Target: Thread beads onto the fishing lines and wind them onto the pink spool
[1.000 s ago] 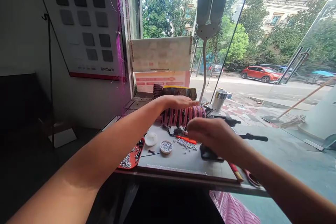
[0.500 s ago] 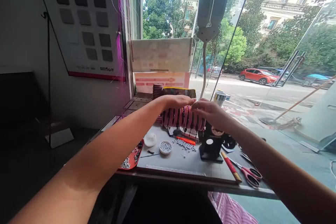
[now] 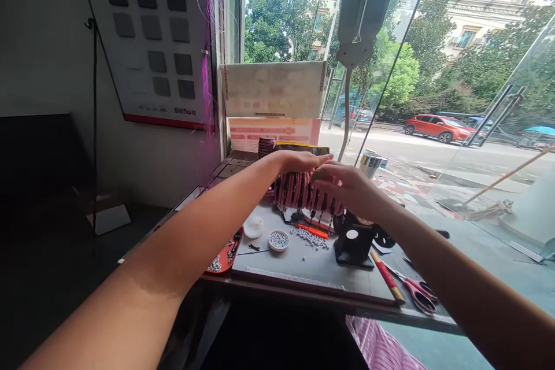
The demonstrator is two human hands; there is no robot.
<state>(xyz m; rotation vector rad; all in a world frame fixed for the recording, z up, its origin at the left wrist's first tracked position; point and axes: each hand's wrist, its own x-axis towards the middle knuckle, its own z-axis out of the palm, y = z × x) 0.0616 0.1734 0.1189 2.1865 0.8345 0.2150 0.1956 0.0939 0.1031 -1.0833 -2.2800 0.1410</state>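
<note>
Both hands meet over the top of a row of pink and dark braided cords (image 3: 303,193) strung with beads, which hangs on a black stand (image 3: 353,245). My left hand (image 3: 309,160) reaches in from the left, palm down, with fingers pressed together and tips against my right hand. My right hand (image 3: 340,176) comes from the other side with bent, closed fingers at the cords' upper edge. What either hand pinches is too small or hidden. Below the cords lie an orange-handled tool (image 3: 313,232), loose grey beads (image 3: 314,239) and a bowl of beads (image 3: 278,241).
A red tray of beads (image 3: 229,257) and a white lid (image 3: 254,228) lie on the left. Scissors (image 3: 422,296) and a red-and-yellow stick (image 3: 387,278) lie near the front right edge. Coiled cords (image 3: 266,146) stand behind; glass panes border the right.
The view has shifted slightly, so everything sits a little further right. My left fingers now extend further over my right fingers; both hands stay above the cords.
</note>
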